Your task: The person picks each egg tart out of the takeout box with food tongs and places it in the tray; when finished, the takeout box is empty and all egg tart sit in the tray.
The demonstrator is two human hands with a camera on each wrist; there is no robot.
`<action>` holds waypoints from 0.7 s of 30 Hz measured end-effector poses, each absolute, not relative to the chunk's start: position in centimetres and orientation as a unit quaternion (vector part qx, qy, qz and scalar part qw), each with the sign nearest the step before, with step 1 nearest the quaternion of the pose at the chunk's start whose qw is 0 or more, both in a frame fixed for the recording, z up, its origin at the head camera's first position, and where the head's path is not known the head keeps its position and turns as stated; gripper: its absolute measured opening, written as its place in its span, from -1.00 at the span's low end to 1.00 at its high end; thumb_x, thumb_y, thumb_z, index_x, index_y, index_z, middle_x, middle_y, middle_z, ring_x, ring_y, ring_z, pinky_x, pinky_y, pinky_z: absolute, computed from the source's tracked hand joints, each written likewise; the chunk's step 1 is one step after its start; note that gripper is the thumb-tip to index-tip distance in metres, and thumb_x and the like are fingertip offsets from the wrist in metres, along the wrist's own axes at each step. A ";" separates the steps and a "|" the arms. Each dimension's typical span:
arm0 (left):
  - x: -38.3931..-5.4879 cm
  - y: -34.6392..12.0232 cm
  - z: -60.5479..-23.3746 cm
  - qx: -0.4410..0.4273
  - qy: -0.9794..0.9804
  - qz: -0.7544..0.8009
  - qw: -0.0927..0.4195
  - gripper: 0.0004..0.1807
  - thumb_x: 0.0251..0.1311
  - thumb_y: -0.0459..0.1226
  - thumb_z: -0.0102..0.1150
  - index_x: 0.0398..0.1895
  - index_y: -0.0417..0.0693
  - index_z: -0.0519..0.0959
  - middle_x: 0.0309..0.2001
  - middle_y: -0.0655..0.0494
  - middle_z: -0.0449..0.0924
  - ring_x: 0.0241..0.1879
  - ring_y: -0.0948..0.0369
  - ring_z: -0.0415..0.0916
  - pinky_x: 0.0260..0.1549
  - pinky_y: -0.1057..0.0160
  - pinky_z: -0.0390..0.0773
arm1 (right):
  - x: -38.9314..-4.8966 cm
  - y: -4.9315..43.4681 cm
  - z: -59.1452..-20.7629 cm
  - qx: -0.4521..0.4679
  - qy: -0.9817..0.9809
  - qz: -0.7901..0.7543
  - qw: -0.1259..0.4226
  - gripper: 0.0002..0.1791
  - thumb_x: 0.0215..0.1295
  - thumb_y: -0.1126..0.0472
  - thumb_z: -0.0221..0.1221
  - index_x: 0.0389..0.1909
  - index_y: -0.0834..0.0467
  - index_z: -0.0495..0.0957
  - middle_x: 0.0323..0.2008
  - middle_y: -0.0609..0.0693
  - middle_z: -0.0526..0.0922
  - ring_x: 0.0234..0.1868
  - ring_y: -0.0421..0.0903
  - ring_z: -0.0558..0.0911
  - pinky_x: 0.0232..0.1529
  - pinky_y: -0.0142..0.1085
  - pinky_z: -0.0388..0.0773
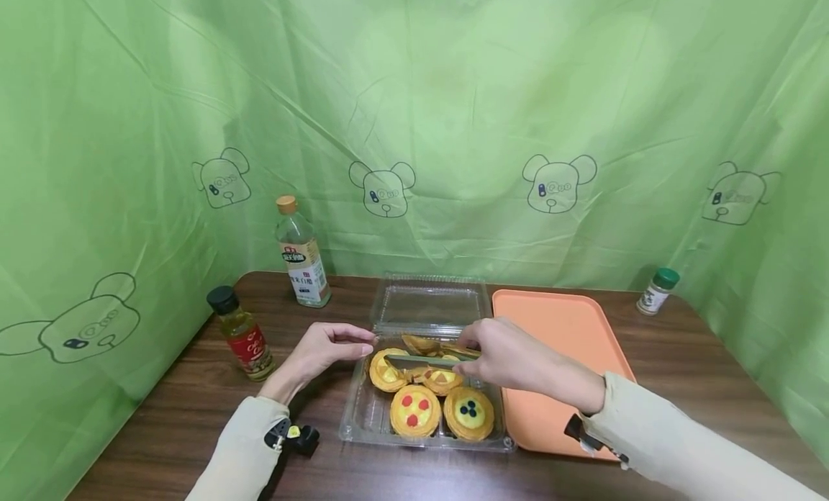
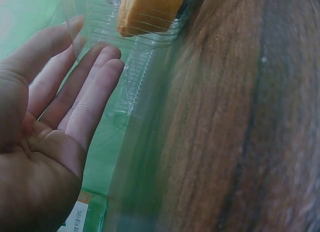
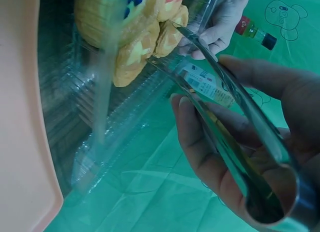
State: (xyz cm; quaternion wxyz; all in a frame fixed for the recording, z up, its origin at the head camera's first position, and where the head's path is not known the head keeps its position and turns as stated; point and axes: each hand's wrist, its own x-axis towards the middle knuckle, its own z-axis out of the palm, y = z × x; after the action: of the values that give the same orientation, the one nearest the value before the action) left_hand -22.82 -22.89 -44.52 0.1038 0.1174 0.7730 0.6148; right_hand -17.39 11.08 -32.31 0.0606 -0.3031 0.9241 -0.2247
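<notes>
Metal tongs are held in my right hand, the thumb on one arm and fingers on the other. Their spread tips lie at either side of a back-row tart. A clear plastic clamshell box holds several egg tarts. In front are a tart with red dots and one with dark blue berries; behind them a yellow-topped tart is partly covered by the tongs. My left hand is at the box's left wall, its fingers extended and fingertips right at the plastic.
The box's raised lid stands at the back. An orange tray lies right of the box, under my right forearm. A vinegar bottle and an oil bottle stand left; a green-capped shaker stands far right. Green curtain surrounds the wooden table.
</notes>
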 end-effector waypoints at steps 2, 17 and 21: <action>-22.8 -22.9 -44.5 0.119 0.773 0.615 0.103 -0.66 0.22 -0.27 0.57 0.04 -0.18 0.79 -0.01 -0.03 0.80 -0.02 0.12 0.73 -0.09 0.21 0.72 | -17.5 10.9 -32.1 -0.309 0.922 -0.223 0.062 -0.87 0.27 0.23 0.48 -0.28 0.18 0.75 -0.58 -0.21 0.52 -0.60 -0.31 0.32 -0.54 -0.37 0.33; -22.7 -22.9 -44.3 0.127 0.772 0.615 0.100 -0.67 0.21 -0.30 0.56 0.02 -0.20 0.79 -0.02 -0.05 0.80 -0.03 0.13 0.73 -0.08 0.23 0.71 | -18.5 11.0 -32.0 -0.335 0.905 -0.245 0.093 -0.87 0.25 0.26 0.48 -0.26 0.21 0.74 -0.56 -0.21 0.57 -0.63 -0.35 0.38 -0.57 -0.41 0.38; -22.7 -23.0 -44.4 0.129 0.772 0.615 0.098 -0.66 0.22 -0.31 0.55 0.03 -0.25 0.78 -0.02 -0.08 0.80 -0.04 0.16 0.73 -0.09 0.25 0.70 | -18.8 10.7 -31.9 -0.333 0.908 -0.236 0.093 -0.85 0.27 0.26 0.47 -0.22 0.24 0.76 -0.54 -0.19 0.60 -0.64 -0.33 0.38 -0.57 -0.39 0.40</action>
State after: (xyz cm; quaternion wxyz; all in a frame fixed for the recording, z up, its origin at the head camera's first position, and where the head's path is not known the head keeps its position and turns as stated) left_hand -22.72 -22.99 -44.40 0.0983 0.1287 0.7717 0.6151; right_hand -18.78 10.70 -31.92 0.0925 -0.3329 0.9083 -0.2358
